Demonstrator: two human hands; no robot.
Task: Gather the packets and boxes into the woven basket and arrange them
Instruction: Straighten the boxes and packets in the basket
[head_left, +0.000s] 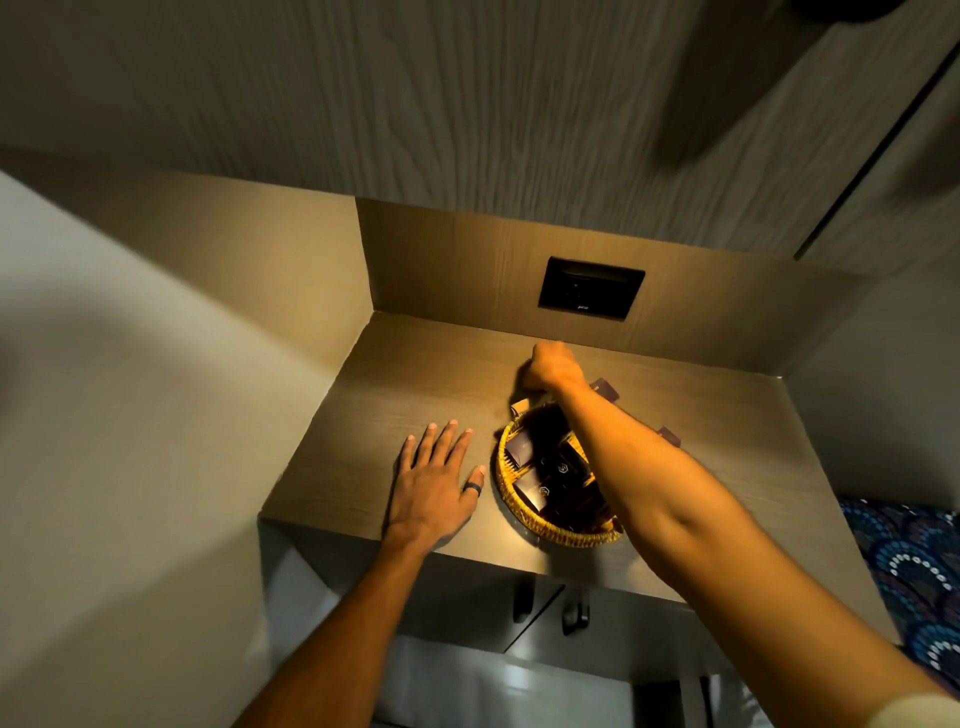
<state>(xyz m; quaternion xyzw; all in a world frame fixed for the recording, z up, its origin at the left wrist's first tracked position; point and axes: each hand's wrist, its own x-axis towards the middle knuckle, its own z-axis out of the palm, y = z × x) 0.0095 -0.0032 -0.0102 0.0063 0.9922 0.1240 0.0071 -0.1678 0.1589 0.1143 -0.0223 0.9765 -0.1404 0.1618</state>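
A round woven basket (511, 506) stands on the wooden counter (415, 374) and holds several dark packets and boxes (558, 470). My right forearm crosses over it. My right hand (550, 366) is curled beyond the basket's far rim, over a packet (521, 404) whose edge shows below the fist; whether the fingers grip it is hidden. Two dark boxes lie on the counter right of the arm, one (605, 388) near the wrist and one (670, 436) further right. My left hand (434, 475) rests flat on the counter left of the basket, fingers spread, a dark ring on the thumb.
A black wall socket plate (592, 293) sits in the back panel above the counter. Side walls close in the counter at left and right. Cabinet doors with dark handles (550, 608) are below the front edge. A patterned blue fabric (914, 571) lies at the far right.
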